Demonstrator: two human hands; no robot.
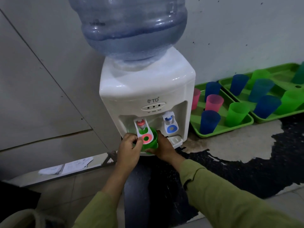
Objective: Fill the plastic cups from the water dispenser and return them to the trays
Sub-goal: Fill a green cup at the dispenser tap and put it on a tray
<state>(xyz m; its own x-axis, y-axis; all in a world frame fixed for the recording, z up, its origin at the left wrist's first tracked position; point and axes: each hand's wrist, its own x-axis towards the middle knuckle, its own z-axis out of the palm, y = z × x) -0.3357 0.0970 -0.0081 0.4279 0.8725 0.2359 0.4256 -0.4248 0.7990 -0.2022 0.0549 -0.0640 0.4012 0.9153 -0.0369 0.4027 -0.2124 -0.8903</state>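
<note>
A white water dispenser (pixel 148 89) with a blue bottle (pixel 130 28) on top stands on the floor against the wall. My right hand (pixel 162 148) grips a green plastic cup (pixel 152 141) held under the red tap (pixel 141 125). My left hand (pixel 130 148) curls its fingers round the edge of the red tap lever (pixel 144 137). The blue tap (pixel 169 120) to the right is untouched. Two green trays (pixel 222 130) (pixel 283 74) lie on the floor to the right, holding several blue, pink and green cups.
The wall stands close behind the dispenser and the trays. Folded papers (pixel 65 167) lie on a ledge at the lower left. The floor at the right is patchy black and pale (pixel 246 158). A small drip tray (pixel 176 139) sits under the blue tap.
</note>
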